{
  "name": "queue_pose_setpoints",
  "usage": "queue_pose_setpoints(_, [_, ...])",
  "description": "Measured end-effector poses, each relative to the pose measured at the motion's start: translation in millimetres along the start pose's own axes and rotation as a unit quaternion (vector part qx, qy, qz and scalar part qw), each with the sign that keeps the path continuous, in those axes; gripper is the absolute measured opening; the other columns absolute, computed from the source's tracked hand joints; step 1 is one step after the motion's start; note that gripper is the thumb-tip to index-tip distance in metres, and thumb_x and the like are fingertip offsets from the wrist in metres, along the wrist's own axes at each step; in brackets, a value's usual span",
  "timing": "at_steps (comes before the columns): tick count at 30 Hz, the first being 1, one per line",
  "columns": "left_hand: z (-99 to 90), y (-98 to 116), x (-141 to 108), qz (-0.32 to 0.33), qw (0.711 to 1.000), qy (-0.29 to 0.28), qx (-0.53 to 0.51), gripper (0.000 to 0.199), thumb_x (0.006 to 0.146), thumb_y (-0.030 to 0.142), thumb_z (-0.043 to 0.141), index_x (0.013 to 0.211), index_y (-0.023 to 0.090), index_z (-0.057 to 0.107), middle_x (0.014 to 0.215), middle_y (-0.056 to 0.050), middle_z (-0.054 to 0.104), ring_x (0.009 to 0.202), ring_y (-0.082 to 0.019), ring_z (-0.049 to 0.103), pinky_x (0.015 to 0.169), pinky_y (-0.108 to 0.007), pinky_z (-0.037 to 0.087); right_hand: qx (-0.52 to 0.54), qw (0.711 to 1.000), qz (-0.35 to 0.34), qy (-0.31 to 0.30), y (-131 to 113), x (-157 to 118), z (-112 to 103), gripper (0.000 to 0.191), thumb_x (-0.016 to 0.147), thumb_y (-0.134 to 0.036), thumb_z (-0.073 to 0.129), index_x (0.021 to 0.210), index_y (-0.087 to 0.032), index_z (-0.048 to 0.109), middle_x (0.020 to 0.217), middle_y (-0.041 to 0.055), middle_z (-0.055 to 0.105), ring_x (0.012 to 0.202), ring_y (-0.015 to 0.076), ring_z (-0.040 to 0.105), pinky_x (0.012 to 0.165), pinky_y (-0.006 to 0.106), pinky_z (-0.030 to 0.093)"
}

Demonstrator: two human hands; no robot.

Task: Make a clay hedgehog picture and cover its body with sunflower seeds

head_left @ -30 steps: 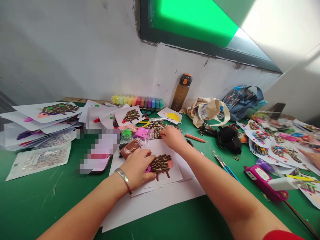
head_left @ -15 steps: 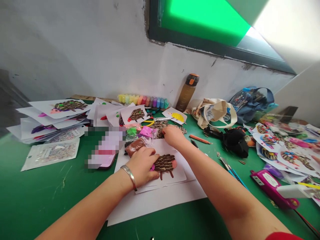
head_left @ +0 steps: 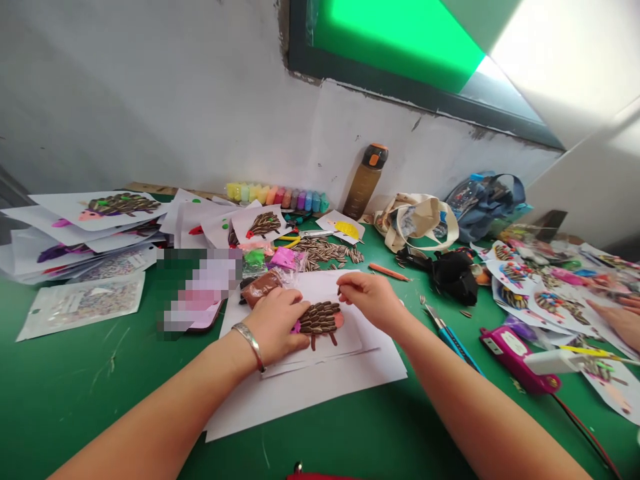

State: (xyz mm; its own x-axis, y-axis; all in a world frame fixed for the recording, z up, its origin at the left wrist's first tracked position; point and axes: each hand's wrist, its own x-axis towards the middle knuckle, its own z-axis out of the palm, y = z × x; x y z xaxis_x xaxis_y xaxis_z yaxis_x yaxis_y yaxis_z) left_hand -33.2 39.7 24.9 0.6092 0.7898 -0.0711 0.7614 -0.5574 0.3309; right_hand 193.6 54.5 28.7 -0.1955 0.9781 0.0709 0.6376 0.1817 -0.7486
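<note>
My left hand, with a silver bracelet at the wrist, rests on a sheet of white paper, its fingers spread beside a hedgehog picture. Rows of striped sunflower seeds cover the hedgehog's body; it has brown legs and a pink patch at its right end, and my fingers partly cover its purple left end. Just above the picture's upper right, my right hand pinches a small dark sunflower seed between thumb and fingertips. Behind the paper lies a loose pile of sunflower seeds.
Brown clay in clear wrap sits left of the paper, near a phone. Finished pictures are stacked at the left. A blue craft knife and a magenta device lie right. Another person's hand shows at the far right.
My right hand has come back from the seed pile towards the hedgehog picture, a seed now showing in its fingertips. My left hand stays on the paper. The view has shifted slightly right.
</note>
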Motion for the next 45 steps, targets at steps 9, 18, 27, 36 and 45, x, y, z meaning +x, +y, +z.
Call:
queue_pose_setpoints(9, [-6.0,4.8,-0.1,-0.002,1.0,-0.016,-0.002,0.042,0.074,0.037,0.064,0.113,0.021,0.062,0.112,-0.009,0.057,0.1,-0.028,0.05,0.087,-0.038,0.04,-0.008,1.0,-0.007,-0.005,12.6,-35.4,11.1,0.013,0.084,-0.021,0.056,0.077,-0.022,0.067,0.07,-0.0035,0.062,0.069,0.0128,0.056,0.063,0.024,0.04])
queue_pose_setpoints(18, [-5.4,3.8,0.6,-0.007,1.0,-0.022,-0.01,0.043,0.074,0.038,0.065,0.114,0.022,0.061,0.114,-0.008,0.056,0.102,-0.028,0.05,0.089,-0.039,0.041,-0.044,0.998,-0.051,0.001,15.9,-34.2,14.1,0.014,0.084,-0.014,0.059,0.077,-0.022,0.068,0.078,0.0002,0.062,0.078,0.0154,0.055,0.071,0.026,0.04])
queue_pose_setpoints(27, [-4.8,3.6,1.3,-0.001,1.0,-0.012,-0.015,0.041,0.074,0.037,0.065,0.112,0.022,0.062,0.112,-0.009,0.057,0.101,-0.029,0.051,0.089,-0.041,0.041,-0.057,0.995,-0.076,-0.008,14.5,-34.0,18.5,0.017,0.082,-0.007,0.06,0.073,-0.02,0.066,0.076,0.0,0.063,0.077,0.0148,0.055,0.072,0.026,0.04])
queue_pose_setpoints(36, [-6.2,5.1,1.8,-0.004,1.0,-0.013,-0.01,0.043,0.074,0.036,0.065,0.114,0.021,0.062,0.115,-0.01,0.057,0.104,-0.03,0.051,0.092,-0.043,0.041,-0.071,0.994,-0.084,-0.007,17.6,-34.0,15.5,0.012,0.082,-0.012,0.062,0.081,-0.021,0.069,0.078,0.0012,0.063,0.078,0.0156,0.056,0.071,0.027,0.042])
queue_pose_setpoints(45, [-5.8,4.4,1.8,-0.008,1.0,-0.021,-0.011,0.045,0.074,0.037,0.065,0.117,0.021,0.061,0.116,-0.01,0.056,0.103,-0.03,0.051,0.091,-0.042,0.042,-0.121,0.986,-0.11,-0.027,18.2,-34.9,13.9,0.016,0.086,-0.01,0.056,0.082,-0.019,0.068,0.08,0.0034,0.062,0.081,0.0162,0.056,0.074,0.027,0.043])
